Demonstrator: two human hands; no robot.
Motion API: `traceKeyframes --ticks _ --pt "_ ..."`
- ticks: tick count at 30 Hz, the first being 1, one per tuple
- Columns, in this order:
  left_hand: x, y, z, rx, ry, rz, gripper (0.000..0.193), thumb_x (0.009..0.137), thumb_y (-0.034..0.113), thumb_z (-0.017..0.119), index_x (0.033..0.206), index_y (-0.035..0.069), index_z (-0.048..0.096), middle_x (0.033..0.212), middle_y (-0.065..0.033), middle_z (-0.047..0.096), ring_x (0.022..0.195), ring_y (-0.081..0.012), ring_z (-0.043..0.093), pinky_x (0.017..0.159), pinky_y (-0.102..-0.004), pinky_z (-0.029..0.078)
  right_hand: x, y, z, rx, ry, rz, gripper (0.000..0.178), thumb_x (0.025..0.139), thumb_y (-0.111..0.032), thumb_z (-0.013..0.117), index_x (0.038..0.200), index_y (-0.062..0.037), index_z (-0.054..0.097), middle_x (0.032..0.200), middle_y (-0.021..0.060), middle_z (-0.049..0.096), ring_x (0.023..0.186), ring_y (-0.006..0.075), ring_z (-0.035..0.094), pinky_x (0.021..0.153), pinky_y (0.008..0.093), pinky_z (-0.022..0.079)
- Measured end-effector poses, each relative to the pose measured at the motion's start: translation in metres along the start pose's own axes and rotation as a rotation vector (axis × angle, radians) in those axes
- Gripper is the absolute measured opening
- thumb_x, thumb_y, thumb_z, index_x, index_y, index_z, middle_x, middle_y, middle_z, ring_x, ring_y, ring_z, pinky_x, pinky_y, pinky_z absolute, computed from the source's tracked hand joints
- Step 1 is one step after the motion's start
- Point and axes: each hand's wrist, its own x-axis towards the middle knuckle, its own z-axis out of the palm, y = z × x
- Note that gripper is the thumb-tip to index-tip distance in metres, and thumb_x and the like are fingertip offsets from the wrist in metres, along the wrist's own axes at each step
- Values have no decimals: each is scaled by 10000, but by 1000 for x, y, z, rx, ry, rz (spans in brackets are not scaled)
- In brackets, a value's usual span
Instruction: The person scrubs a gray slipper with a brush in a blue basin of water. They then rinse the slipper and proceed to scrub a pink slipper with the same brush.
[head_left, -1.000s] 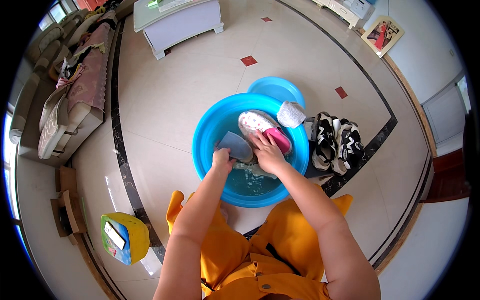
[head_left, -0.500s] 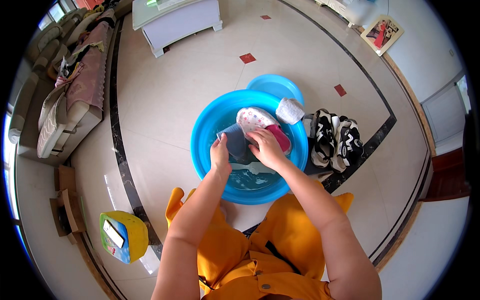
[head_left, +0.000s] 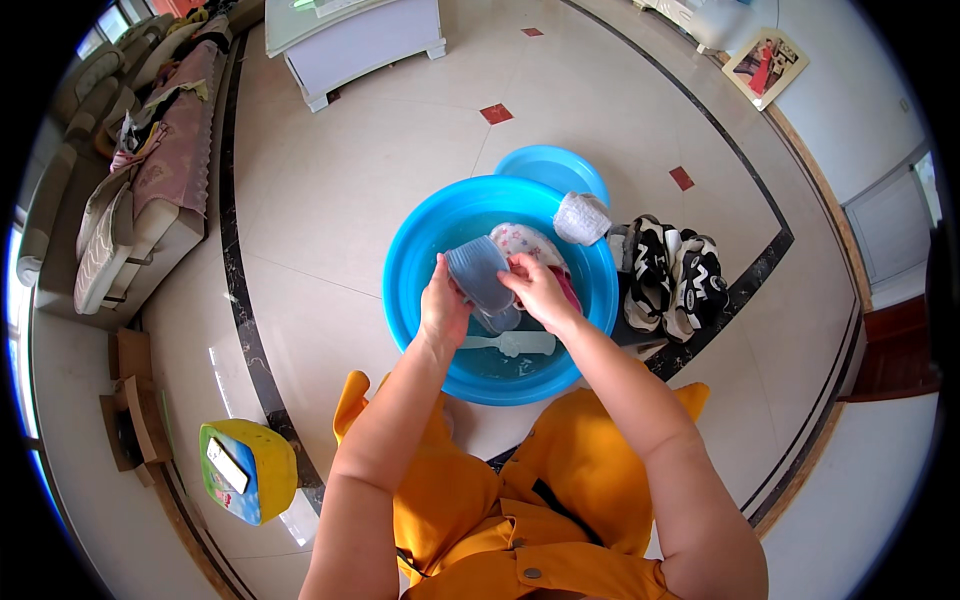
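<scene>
Over the water in a large blue basin (head_left: pixel 398 285), I hold a blue-grey slipper (head_left: pixel 478 272) between both hands, its ribbed face turned up. My left hand (head_left: pixel 444 303) grips its left side, fingers partly hidden behind it. At its right edge, my right hand (head_left: pixel 538 292) pinches it with thumb and fingers. Behind that hand lies a slipper (head_left: pixel 527 240) with a star-patterned white inside and a pink upper, partly covered. Another blue-grey piece (head_left: pixel 500 320) shows below my hands; whether it joins the held slipper I cannot tell. A white long-handled brush-like tool (head_left: pixel 515 344) lies in the water.
A grey-white cloth (head_left: pixel 582 218) hangs over the basin's right rim. Behind stands a smaller blue basin (head_left: pixel 560 170). Black-and-white sneakers (head_left: pixel 672 285) sit to the right. At the left are a yellow stool (head_left: pixel 270 475) with a phone (head_left: pixel 228 466) on it and a sofa (head_left: pixel 170 190).
The blue-grey slipper has been lifted and turned, so its ribbed face shows. My right hand has moved from the star-patterned slipper onto its edge.
</scene>
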Motion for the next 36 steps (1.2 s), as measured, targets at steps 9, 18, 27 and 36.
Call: traceKeyframes --ticks 9,18,27,36 --pt "9 -10 -12 238 -118 -91 476 980 363 461 1362 83 421 1228 -98 574 1150 -235 533 956 -402 419 5 -40 -16 405 -140 58 348 993 -242 457 1303 -84 476 1302 86 559 1083 176 575 875 317 466" --pt "12 -19 -12 276 56 -2 444 912 70 546 1340 90 433 1171 -107 594 1038 -230 601 850 -378 510 9 -4 -9 157 23 -115 389 923 -138 597 1267 -6 475 1224 72 608 985 151 602 798 272 490" --pt "33 -30 -31 359 260 77 450 872 23 531 1315 46 459 1145 -139 601 1018 -262 595 845 -392 496 -43 -10 6 -1172 -461 -279 302 722 -229 744 937 -57 620 885 111 672 854 302 656 702 419 524" --pt "58 -39 -54 227 158 -44 452 817 -47 443 1265 -16 496 1114 -163 608 1010 -303 594 837 -419 504 -44 27 6 -1387 -473 -283 326 725 -203 720 1036 -115 675 959 117 630 895 302 650 780 424 527"
